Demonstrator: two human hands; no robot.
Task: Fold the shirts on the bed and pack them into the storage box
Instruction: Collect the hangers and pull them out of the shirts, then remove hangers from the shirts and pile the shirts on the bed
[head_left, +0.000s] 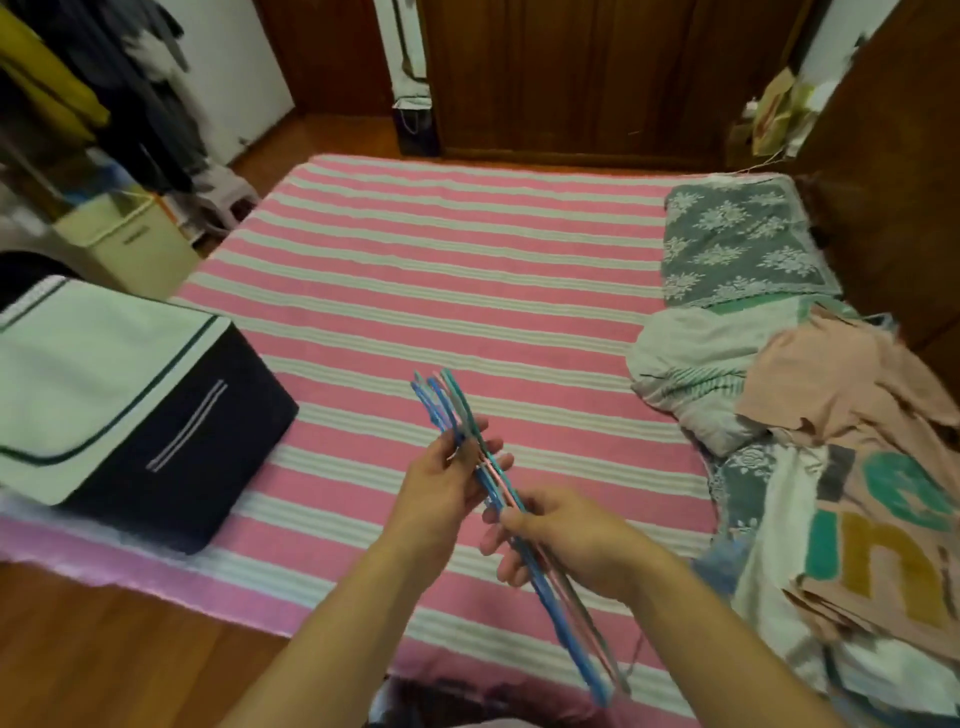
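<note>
Shirts (852, 467) are heaped at the right side of the bed (441, 291), well apart from both hands and to their right; a peach one with large teal and mustard lettering lies on top, with a pale striped garment (691, 374) bunched at the heap's far edge. No single long axis can be told from so crumpled a pile, though as a whole it is strung along the right edge of the bed, from near the grey flowered pillow (737, 244) down toward the viewer.

A bundle of thin plastic hangers (493, 483), blue, teal and pink, is held between the two hands above the middle of the striped sheet. The left hand (441, 488) is curled round the bundle's upper part, fingers wrapped over it. The right hand (561, 540) grips the bundle lower down, its fingers bent round the strands. The bundle's long axis runs diagonally, from upper left, away from the viewer, to lower right near the bed's front edge.

On the left corner of the bed a dark storage box (171, 431) is set, its pale lid lying shut on top. Beyond it, off the bed, a cream bin (130, 244) and hanging clothes (104, 78) are seen.
</note>
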